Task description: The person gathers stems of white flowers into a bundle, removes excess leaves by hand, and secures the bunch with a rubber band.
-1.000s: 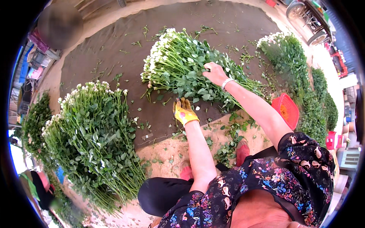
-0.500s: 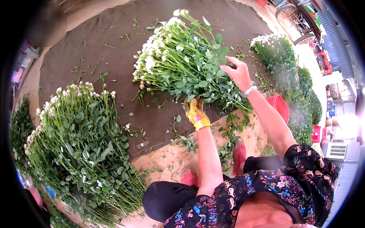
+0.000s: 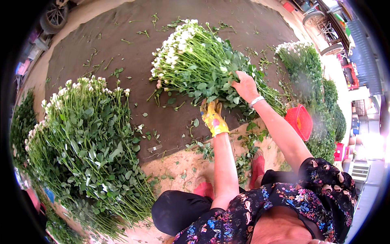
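Observation:
A large bundle of white spray roses lies on the dark ground cloth in front of me, blooms to the left and cut stems to the right. My right hand, bare with a bracelet at the wrist, is closed at the leafy middle of it, its fingers around a rose stem partly hidden by leaves. Against the bundle's near edge rests my left hand in a yellow patterned glove. Its fingers are apart and stretched toward the leaves, their tips partly covered, with nothing seen in them.
A big heap of white roses stands to my left, with more rose bundles at the right. A red plastic basket sits beside my right forearm. Trimmed leaves and stems litter the brown cloth. Wheeled carts stand at the far right.
My right hand has come down and slightly left onto the bundle. The rose stem raised above the pile earlier is now down among the others. My left hand stays at the near edge.

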The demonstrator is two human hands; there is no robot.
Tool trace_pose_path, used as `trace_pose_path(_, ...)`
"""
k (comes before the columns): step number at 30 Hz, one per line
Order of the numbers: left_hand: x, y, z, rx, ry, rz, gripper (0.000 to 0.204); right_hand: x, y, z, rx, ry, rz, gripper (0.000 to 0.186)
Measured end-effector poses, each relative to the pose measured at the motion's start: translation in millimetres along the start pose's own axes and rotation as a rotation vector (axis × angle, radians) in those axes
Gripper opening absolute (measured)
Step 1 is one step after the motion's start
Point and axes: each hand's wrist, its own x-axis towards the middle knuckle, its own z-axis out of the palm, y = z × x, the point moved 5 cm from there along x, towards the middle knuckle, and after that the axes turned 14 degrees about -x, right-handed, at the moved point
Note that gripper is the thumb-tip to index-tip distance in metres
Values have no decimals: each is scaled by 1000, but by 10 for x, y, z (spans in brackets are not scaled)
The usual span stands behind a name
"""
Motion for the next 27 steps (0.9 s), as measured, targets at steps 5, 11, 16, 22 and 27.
trace_pose_path(5, 43, 102, -120, -25, 11, 57, 41, 141, 415, -265, 211, -42, 30, 40)
trace_pose_path(11, -37, 174, -100, -24, 10, 66, 44, 25, 378, -781, 700, -136, 114, 14)
trace_pose_path(16, -102, 135, 77, 0, -126, 69, 40, -27, 379, -1119, 820, -54, 122, 16)
trace_pose_path(22, -437, -49, 862, 70, -465, 121, 47, -106, 163, -1261, 843, -168, 42, 12)
trace_pose_path(27, -674, -154, 1226, 113, -460, -42, 59, -331, -61, -1184, 622, -273, -8, 21)
